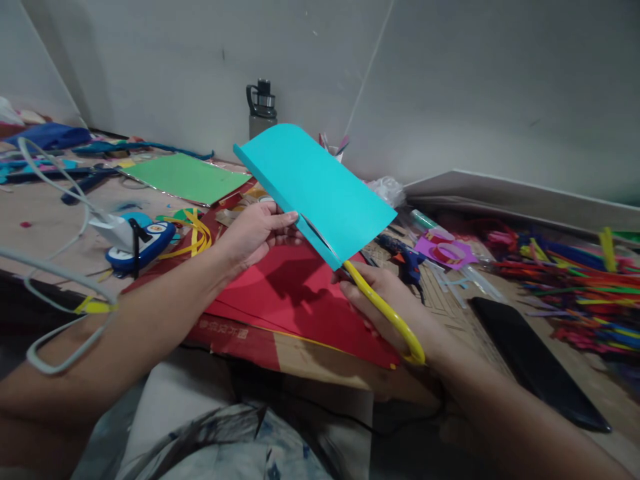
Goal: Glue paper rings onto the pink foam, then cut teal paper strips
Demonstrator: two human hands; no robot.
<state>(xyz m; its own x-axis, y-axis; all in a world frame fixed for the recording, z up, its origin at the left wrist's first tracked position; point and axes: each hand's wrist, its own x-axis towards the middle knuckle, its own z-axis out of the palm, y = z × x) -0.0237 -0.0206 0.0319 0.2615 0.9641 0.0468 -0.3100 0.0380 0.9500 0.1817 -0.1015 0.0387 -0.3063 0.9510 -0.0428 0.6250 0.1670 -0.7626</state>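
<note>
My left hand (255,230) pinches the near edge of a turquoise paper sheet (320,187), holding it up over the table. My right hand (387,303) grips yellow-handled scissors (385,310). Their blades reach into the lower edge of the turquoise sheet, partly hidden by the paper. Beneath both hands lie red paper sheets (295,293) on cardboard.
A green sheet (187,177) lies at the back left, with a grey water bottle (261,110) behind. A blue glue gun (407,257), a black phone (535,360) and a heap of coloured pipe cleaners (575,280) are on the right. White cables (60,267) and a blue tape dispenser (143,243) sit left.
</note>
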